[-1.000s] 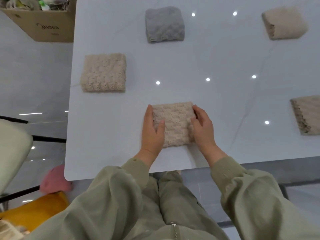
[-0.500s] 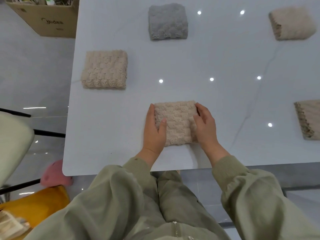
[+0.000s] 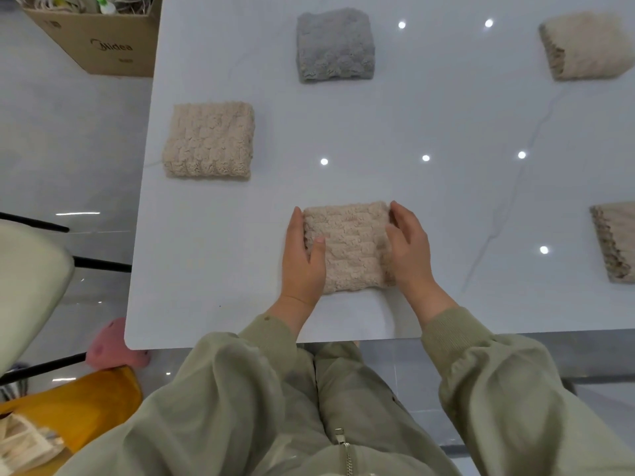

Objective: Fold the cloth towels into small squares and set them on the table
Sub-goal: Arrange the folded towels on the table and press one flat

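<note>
Right hand (image 3: 410,250) farther up the folded towel (image 3: 350,245) — left hand (image 3: 302,259) opposite, both hands straight-fingered.

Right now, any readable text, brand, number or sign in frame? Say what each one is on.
"Midea": printed on the side of the cardboard box on the floor past the table's far left corner.
Smaller print beside and below that logo: too blurred to read.
Folded towels and table: no text visible.

Nubby, plush cloth towel (image 3: 347,247) lies on a glossy, marble-veined table (image 3: 412,125).
</note>
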### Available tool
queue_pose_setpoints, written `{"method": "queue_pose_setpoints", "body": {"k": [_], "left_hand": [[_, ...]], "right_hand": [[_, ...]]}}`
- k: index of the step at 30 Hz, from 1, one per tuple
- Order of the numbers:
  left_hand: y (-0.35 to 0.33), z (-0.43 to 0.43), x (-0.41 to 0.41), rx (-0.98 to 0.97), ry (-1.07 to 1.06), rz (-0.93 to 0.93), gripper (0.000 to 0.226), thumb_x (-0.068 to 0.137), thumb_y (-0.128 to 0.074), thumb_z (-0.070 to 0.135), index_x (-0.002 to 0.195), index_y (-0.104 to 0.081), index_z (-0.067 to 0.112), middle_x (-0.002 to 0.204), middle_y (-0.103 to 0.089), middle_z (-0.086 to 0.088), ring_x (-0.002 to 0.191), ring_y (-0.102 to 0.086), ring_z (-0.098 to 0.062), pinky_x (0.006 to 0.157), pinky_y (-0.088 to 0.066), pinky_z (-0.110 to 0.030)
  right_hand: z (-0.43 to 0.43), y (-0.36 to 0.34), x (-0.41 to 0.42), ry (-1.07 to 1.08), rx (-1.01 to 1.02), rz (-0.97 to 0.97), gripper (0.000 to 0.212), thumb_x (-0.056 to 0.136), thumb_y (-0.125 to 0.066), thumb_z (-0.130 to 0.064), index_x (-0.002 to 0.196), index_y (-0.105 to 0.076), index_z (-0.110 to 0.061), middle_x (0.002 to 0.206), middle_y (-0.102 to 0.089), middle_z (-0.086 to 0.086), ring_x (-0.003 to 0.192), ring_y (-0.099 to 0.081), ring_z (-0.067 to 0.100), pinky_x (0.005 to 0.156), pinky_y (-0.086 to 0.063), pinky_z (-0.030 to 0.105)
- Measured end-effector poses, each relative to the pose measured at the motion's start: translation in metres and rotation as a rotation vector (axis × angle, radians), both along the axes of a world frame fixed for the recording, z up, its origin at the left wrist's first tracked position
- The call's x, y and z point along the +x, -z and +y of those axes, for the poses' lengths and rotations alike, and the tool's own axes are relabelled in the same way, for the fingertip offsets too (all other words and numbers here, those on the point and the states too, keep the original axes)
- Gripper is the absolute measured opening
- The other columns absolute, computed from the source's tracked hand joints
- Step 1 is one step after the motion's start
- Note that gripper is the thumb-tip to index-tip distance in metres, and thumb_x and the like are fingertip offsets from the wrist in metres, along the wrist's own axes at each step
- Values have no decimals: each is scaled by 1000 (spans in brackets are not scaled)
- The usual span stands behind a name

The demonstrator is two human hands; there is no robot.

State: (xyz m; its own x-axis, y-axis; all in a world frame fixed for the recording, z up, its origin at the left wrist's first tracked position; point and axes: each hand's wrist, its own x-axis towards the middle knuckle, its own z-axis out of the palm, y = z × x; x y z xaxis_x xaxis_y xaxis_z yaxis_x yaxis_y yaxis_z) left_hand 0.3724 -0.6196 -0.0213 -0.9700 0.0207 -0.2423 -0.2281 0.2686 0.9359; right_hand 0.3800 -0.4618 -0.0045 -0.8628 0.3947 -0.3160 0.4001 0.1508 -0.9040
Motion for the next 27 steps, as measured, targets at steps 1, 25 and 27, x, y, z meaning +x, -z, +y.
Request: {"method": "queue_pose_setpoints", "body": {"k": [1, 25, 27], "left_hand": [[-1, 1, 0, 0, 4, -5, 66, 90, -37, 37, 148, -19, 11, 149, -27, 6, 135, -22, 0, 111, -19, -15], [-49, -57, -109, -863, 1156, 693, 63, 98, -31, 40, 151, -5, 17, 159, 4, -5, 146, 9, -22, 117, 1, -41], [-59, -64, -113, -853, 1253, 763, 63, 98, -31, 39, 151, -6, 16, 159, 4, -6, 146, 8, -22, 117, 1, -41]], "right_hand": [[1, 0, 1, -3, -1, 1, 43, 96, -46, -11, 139, -43, -11, 139, -48, -1, 128, -44, 11, 109, -34, 28], [-75, -26, -3, 54, 882, -362, 55, 95, -38, -31, 144, -27, -9, 158, -4, 11, 146, -2, 24, 115, -1, 52], [-99, -31, 3, 147, 889, -429, 56, 95, -38, -32, 145, -25, -9, 158, -3, 11, 146, -1, 25, 115, -2, 53]]}}
